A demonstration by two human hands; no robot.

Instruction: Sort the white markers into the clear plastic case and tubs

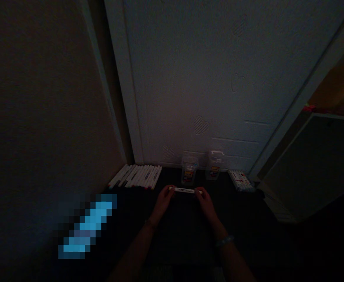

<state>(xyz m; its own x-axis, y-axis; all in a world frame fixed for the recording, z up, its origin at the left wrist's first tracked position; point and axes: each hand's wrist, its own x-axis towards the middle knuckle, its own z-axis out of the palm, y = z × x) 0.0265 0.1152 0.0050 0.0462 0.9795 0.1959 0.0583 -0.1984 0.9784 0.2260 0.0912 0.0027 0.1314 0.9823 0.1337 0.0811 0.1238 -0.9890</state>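
A white marker pen (185, 190) with dark print lies level between my two hands. My left hand (164, 197) is closed on its left end, and my right hand (204, 199) pinches the right end. Just beyond the marker stands a clear plastic container (188, 172) with a coloured label. Beside it to the right is a second clear container (214, 166), with a white handle-like part on top. On the left, several white markers (139, 176) lie side by side in a row. The dim light hides fine detail of my fingers.
A dark table (183, 231) stretches under my hands. At its right back lies a flat pack (241, 181) with coloured print. A pale wall panel (201, 78) with heart patterns rises behind. At left, a bright blue pixelated patch (88, 227) hides what is there.
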